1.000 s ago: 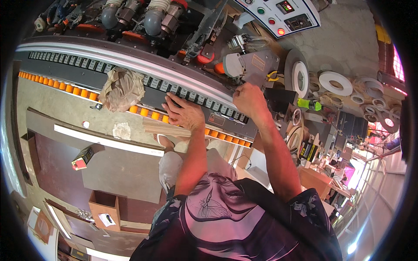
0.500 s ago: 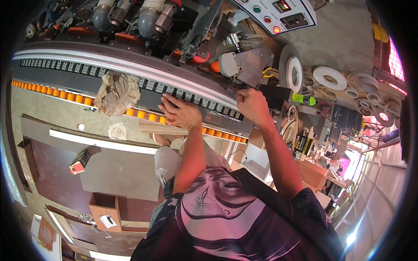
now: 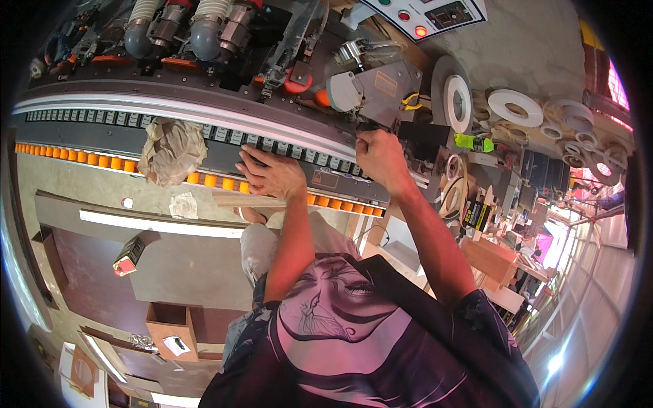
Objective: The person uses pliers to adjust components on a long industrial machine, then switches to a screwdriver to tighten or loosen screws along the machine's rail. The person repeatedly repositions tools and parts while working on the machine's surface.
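Orange rollers (image 3: 212, 181) line the front of a long machine (image 3: 204, 129), the landmark here. A person in a printed shirt (image 3: 367, 333) leans over it, both forearms stretched out. On the near side of the machine, the left hand (image 3: 269, 173) lies palm down, fingers spread flat, pressing a thin wood strip (image 3: 248, 200) onto the rollers, seemingly to keep it level against the machine's dark track (image 3: 170, 129). Farther in, toward the machine's right end, the right hand (image 3: 379, 156) is closed into a loose fist at a grey housing (image 3: 381, 85); whether it pinches something small there cannot be told, since the knuckles cover it. Left of the left hand, crumpled paper (image 3: 171, 149) sits on the track. Beyond the machine's right end, white tape rolls (image 3: 515, 107) and a green bottle (image 3: 474, 143) crowd a bench. Above, a control panel (image 3: 428, 13) with lit buttons is cut by the frame edge. The strip's right end is hidden under the palm.
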A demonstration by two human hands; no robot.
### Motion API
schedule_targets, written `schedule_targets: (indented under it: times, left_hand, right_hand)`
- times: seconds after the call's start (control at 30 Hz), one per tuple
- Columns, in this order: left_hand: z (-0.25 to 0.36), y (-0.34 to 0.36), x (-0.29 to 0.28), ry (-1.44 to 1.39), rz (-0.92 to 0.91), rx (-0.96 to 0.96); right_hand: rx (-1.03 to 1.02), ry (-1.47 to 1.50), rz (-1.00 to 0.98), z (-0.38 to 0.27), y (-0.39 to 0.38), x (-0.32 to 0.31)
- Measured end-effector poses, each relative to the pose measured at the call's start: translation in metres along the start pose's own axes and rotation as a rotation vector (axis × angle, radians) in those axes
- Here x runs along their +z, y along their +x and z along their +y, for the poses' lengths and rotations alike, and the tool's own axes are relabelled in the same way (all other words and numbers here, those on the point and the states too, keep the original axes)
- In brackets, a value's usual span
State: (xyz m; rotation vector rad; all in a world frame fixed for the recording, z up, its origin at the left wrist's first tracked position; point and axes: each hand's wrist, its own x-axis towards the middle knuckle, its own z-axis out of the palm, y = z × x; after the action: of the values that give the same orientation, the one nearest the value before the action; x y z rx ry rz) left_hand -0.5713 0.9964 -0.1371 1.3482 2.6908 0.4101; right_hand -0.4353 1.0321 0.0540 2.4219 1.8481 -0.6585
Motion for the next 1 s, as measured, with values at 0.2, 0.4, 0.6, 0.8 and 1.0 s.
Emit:
schedule_targets:
  times: [0.2, 0.4, 0.6, 0.8, 1.0]
  left_hand:
    - [0.000, -0.001, 0.007, -0.060, 0.000, -0.012]
    - [0.000, -0.001, 0.005, -0.052, -0.015, -0.014]
    - [0.000, -0.002, 0.001, 0.028, 0.015, 0.006]
    - [0.002, -0.001, -0.005, 0.033, -0.019, 0.011]
    - [0.000, -0.002, 0.001, 0.024, 0.004, 0.032]
  right_hand:
    - [-0.055, 0.007, -0.041, 0.023, 0.000, -0.008]
    - [-0.095, 0.051, -0.004, 0.035, -0.002, 0.000]
    - [-0.090, 0.014, -0.058, 0.027, 0.002, -0.004]
    - [0.000, 0.048, -0.018, 0.014, -0.002, -0.002]
    - [0.048, 0.097, -0.023, 0.015, 0.006, 0.008]
